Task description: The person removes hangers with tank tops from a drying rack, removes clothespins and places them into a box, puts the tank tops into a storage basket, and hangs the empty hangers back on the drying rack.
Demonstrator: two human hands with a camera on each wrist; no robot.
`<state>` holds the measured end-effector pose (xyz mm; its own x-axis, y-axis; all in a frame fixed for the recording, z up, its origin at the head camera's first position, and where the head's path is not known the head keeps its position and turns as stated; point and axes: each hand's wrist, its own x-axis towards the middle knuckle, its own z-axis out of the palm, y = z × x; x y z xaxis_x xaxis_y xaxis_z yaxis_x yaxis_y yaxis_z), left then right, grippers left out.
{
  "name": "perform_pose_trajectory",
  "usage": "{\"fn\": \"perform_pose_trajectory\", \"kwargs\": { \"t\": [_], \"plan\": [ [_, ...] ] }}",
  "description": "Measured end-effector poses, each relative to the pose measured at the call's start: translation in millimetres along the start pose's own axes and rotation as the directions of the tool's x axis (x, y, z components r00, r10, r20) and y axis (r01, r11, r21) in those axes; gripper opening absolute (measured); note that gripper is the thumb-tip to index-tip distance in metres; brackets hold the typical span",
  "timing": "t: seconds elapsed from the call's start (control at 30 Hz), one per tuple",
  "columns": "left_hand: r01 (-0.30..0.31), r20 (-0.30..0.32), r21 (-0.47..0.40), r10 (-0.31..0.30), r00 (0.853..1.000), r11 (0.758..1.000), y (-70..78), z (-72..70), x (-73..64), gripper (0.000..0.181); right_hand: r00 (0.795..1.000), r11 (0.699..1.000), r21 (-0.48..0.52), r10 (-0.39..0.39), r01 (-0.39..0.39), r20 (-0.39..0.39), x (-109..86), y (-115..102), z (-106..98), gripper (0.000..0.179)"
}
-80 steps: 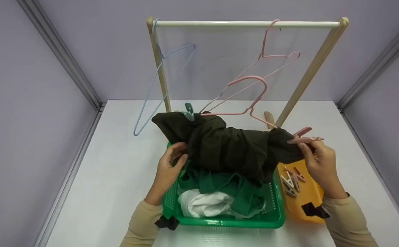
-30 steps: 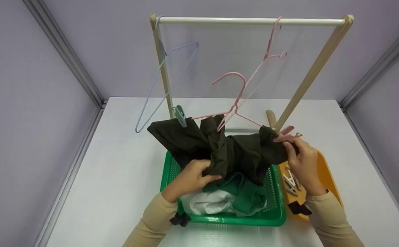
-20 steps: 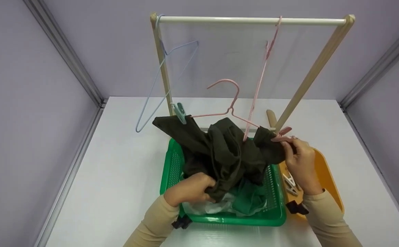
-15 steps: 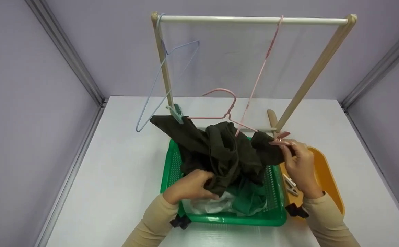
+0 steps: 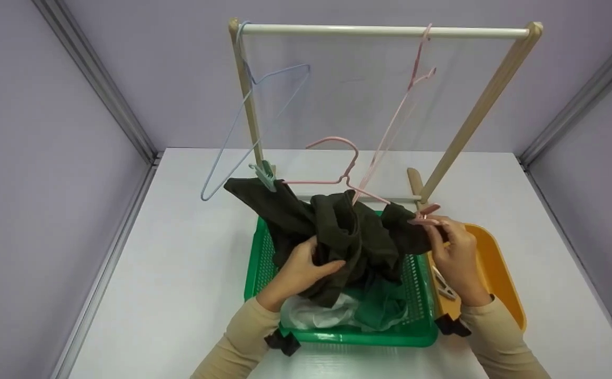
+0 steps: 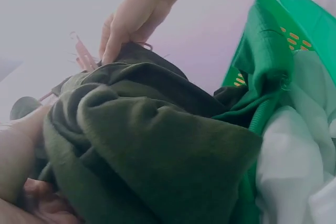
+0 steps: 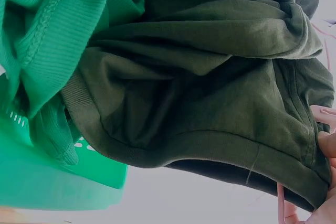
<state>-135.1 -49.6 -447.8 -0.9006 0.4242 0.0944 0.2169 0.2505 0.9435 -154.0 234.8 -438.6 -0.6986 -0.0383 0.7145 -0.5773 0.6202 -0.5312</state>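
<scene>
A dark olive garment (image 5: 374, 237) hangs bunched from a pink hanger (image 5: 311, 182), over a green basket (image 5: 369, 338). At its left end a pale green clothespin (image 5: 269, 181) clamps it by the hanger; a pink clothespin (image 5: 422, 221) sits at its right end. My left hand (image 5: 300, 271) grips a fold of the cloth, thumb in front and fingers partly hidden behind. My right hand (image 5: 458, 250) pinches the right corner just beside the pink clothespin. In the right wrist view, the garment's wide stitched band (image 7: 226, 148) stretches towards that hand.
Green clothing (image 5: 384, 302) and white clothing (image 5: 319, 313) lie in the basket. To its right, an orange tray (image 5: 503, 279) holds loose clothespins (image 5: 444, 284). Behind stands a rack with a white rail (image 5: 337, 30), bearing a blue hanger (image 5: 227, 139) and another pink hanger (image 5: 398, 116).
My left hand has come in from the garment's left side, taken hold of its middle and lifted slightly. The hanger and my right hand have shifted left and the hanger lower. The hanging pink hanger has swung.
</scene>
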Motion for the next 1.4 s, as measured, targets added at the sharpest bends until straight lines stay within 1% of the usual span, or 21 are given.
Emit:
{"fn": "perform_pose_trajectory", "kwargs": {
  "t": [0.1, 0.17, 0.2, 0.33, 0.47, 0.63, 0.77, 0.87, 0.9, 0.93, 0.97, 1.0, 1.03, 1.1, 1.13, 1.17, 1.2, 1.23, 1.27, 1.33, 1.4],
  "plan": [
    [-0.065, -0.035, 0.044, 0.066, 0.997, 0.997, -1.1, 2.0, 0.5, 0.043, 1.0, 1.0, -0.002, 0.011, -0.011, 0.003, 0.8, 1.4, -0.8, 0.012],
    [-0.105, -0.039, 0.062, 0.107, 0.993, 0.993, -1.6, 2.2, 0.2, 0.036, 1.0, 1.0, -0.005, 0.026, -0.026, 0.004, 1.3, 2.4, -1.8, 0.01],
    [-0.115, -0.034, 0.062, 0.117, 0.993, 0.991, -1.4, 2.0, -0.3, 0.035, 0.999, 0.999, -0.006, 0.035, -0.035, 0.003, 1.5, 2.9, -2.3, 0.01],
    [-0.149, 0.01, 0.078, 0.149, 0.989, 0.986, 0.3, -0.6, -3.8, 0.033, 0.998, 0.998, -0.02, 0.055, -0.055, -0.01, 2.1, 4.3, -3.7, 0.007],
    [-0.185, 0.061, 0.143, 0.178, 0.982, 0.972, 2.1, -4.2, -8.0, 0.025, 0.998, 0.997, -0.032, 0.066, -0.067, -0.01, 1.4, 4.5, -4.9, 0.005],
    [-0.216, 0.107, 0.232, 0.196, 0.975, 0.949, 4.1, -4.7, -11.2, 0.016, 0.997, 0.996, -0.046, 0.075, -0.075, 0.001, 0.6, 3.1, -6.2, 0.007],
    [-0.232, 0.141, 0.302, 0.197, 0.97, 0.925, 8.1, -2.8, -13.9, 0.015, 0.999, 0.995, -0.081, 0.049, -0.05, -0.012, 0.6, 3.2, -6.5, 0.007],
    [-0.247, 0.204, 0.371, 0.181, 0.962, 0.895, 11.5, -1.3, -16.5, 0.018, 0.998, 0.995, -0.079, 0.052, -0.054, -0.029, 0.7, 3.5, -6.1, 0.008],
    [-0.252, 0.24, 0.398, 0.165, 0.957, 0.882, 12.3, -0.6, -17.2, 0.023, 0.998, 0.995, -0.076, 0.055, -0.058, -0.035, 1.1, 3.7, -5.8, 0.008],
    [-0.252, 0.286, 0.412, 0.139, 0.948, 0.876, 12.5, 0.5, -17.3, 0.027, 0.997, 0.996, -0.07, 0.06, -0.063, -0.042, 1.8, 3.7, -5.4, 0.008],
    [-0.253, 0.339, 0.43, 0.105, 0.935, 0.867, 12.3, 1.8, -17.4, 0.03, 0.996, 0.996, -0.055, 0.069, -0.072, -0.05, 2.6, 3.7, -5.2, 0.009],
    [-0.25, 0.397, 0.443, 0.062, 0.916, 0.861, 11.5, 3.3, -17.6, 0.033, 0.995, 0.996, -0.035, 0.081, -0.083, -0.058, 3.4, 3.9, -4.8, 0.009],
    [-0.246, 0.452, 0.448, 0.02, 0.892, 0.859, 10.1, 5.2, -17.3, 0.035, 0.995, 0.996, -0.024, 0.082, -0.084, -0.061, 4.5, 4.2, -4.4, 0.01],
    [-0.228, 0.534, 0.455, -0.059, 0.844, 0.861, 6.7, 8.2, -16.4, 0.033, 0.994, 0.997, -0.002, 0.082, -0.082, -0.066, 6.8, 4.5, -4.0, 0.01],
    [-0.213, 0.551, 0.459, -0.089, 0.83, 0.862, 4.8, 9.0, -16.0, 0.028, 0.994, 0.997, 0.011, 0.081, -0.08, -0.067, 7.6, 4.5, -3.9, 0.011],
    [-0.206, 0.554, 0.474, -0.108, 0.826, 0.856, 3.5, 9.0, -15.7, 0.021, 0.995, 0.997, 0.02, 0.081, -0.079, -0.066, 7.8, 4.9, -3.8, 0.011],
    [-0.19, 0.543, 0.483, -0.122, 0.831, 0.855, 2.5, 8.4, -15.4, 0.016, 0.995, 0.997, 0.024, 0.078, -0.077, -0.064, 8.0, 4.7, -3.8, 0.011],
    [-0.174, 0.519, 0.485, -0.121, 0.846, 0.857, 2.0, 7.1, -15.1, 0.013, 0.996, 0.997, 0.024, 0.072, -0.071, -0.061, 8.0, 4.4, -3.9, 0.011],
    [-0.159, 0.482, 0.488, -0.114, 0.869, 0.858, 1.8, 5.2, -15.2, 0.014, 0.996, 0.997, 0.027, 0.072, -0.07, -0.06, 7.8, 4.1, -4.1, 0.011],
    [-0.122, 0.395, 0.478, -0.089, 0.915, 0.87, 2.1, 1.2, -15.4, 0.018, 0.996, 0.997, 0.027, 0.07, -0.069, -0.059, 7.4, 3.8, -4.4, 0.011],
    [-0.098, 0.301, 0.451, -0.048, 0.952, 0.887, 2.4, -3.2, -16.1, 0.018, 0.996, 0.997, 0.024, 0.074, -0.073, -0.055, 7.3, 3.6, -5.0, 0.011]
  ]
}}
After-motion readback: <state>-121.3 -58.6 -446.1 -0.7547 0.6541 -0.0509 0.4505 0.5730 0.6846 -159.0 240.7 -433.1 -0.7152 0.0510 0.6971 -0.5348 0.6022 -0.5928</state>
